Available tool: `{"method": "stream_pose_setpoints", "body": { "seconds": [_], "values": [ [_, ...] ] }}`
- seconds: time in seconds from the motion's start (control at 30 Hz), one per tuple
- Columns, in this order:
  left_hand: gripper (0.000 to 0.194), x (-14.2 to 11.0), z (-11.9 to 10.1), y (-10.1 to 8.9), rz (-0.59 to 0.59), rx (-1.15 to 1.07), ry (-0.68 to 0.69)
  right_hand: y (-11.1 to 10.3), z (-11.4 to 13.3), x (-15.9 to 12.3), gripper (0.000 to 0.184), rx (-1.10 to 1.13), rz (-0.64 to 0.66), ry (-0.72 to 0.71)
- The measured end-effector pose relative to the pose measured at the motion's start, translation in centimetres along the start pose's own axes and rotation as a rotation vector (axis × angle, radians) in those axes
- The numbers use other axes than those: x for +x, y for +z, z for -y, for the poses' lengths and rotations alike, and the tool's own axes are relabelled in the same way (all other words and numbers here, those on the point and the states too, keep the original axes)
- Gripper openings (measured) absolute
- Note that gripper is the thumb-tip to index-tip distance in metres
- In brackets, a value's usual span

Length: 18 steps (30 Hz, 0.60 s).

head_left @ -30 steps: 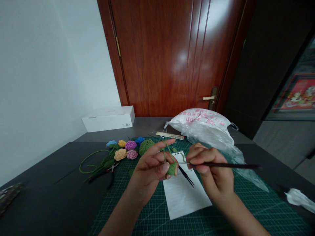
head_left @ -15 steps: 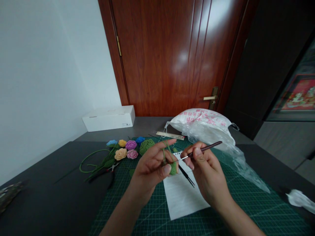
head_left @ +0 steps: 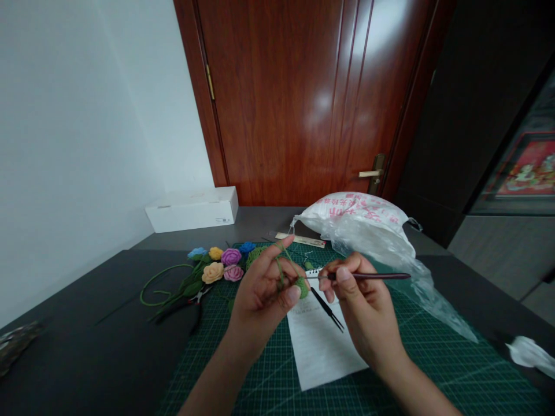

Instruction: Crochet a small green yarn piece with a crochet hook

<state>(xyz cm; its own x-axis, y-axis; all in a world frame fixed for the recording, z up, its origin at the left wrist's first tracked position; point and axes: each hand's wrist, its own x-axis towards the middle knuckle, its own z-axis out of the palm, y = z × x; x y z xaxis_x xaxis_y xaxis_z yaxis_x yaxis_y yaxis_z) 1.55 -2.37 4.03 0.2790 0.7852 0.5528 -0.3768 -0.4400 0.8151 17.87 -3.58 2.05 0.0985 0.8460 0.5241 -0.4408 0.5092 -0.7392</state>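
Observation:
Between its thumb and fingers my left hand [head_left: 264, 289] pinches a small green crocheted piece [head_left: 302, 286]. Green yarn [head_left: 281, 263] runs up from the piece and over the raised index finger. My right hand [head_left: 362, 303] is closed on the dark handle of a crochet hook [head_left: 377, 276], held nearly level. The hook's metal shaft points left, its tip at the green piece; whether it sits in a stitch I cannot tell. Below the hands lie black tweezers [head_left: 327, 309] on a white sheet of paper [head_left: 325, 352]. Part of a green yarn ball [head_left: 255, 254] shows behind my left hand.
Crocheted flowers [head_left: 213, 272] with green stems lie on the left, beside pliers [head_left: 198, 297]. A green cutting mat [head_left: 255, 375] covers the table's middle. At the back are a white box [head_left: 193, 211], a ruler [head_left: 303, 240] and a stuffed plastic bag [head_left: 359, 211].
The crochet hook has swung from a slant to nearly level as my right hand turned. My left hand has shifted slightly left, its index finger higher, with the green piece slightly up and left.

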Motion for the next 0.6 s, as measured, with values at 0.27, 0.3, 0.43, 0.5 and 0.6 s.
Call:
{"method": "stream_pose_setpoints", "body": {
  "seconds": [0.27, 0.3, 0.43, 0.5, 0.6],
  "values": [
    [0.057, -0.13, 0.07, 0.27, -0.025, 0.074, 0.045, 0.65, -0.13, -0.36, 0.017, -0.046, 0.02, -0.067],
    [0.056, -0.12, 0.1, 0.29, -0.033, 0.076, 0.047, 0.66, -0.15, -0.36, 0.018, -0.033, 0.014, -0.041],
    [0.054, -0.11, 0.13, 0.24, -0.063, 0.102, 0.029, 0.77, -0.3, -0.38, 0.024, 0.071, -0.005, 0.106],
    [0.054, -0.11, 0.07, 0.26, -0.065, 0.108, 0.016, 0.8, -0.4, -0.38, 0.026, 0.129, 0.008, 0.176],
    [0.063, -0.09, 0.0, 0.49, -0.095, 0.107, 0.007, 0.75, -0.54, -0.38, 0.027, 0.185, 0.026, 0.242]
  ]
}}
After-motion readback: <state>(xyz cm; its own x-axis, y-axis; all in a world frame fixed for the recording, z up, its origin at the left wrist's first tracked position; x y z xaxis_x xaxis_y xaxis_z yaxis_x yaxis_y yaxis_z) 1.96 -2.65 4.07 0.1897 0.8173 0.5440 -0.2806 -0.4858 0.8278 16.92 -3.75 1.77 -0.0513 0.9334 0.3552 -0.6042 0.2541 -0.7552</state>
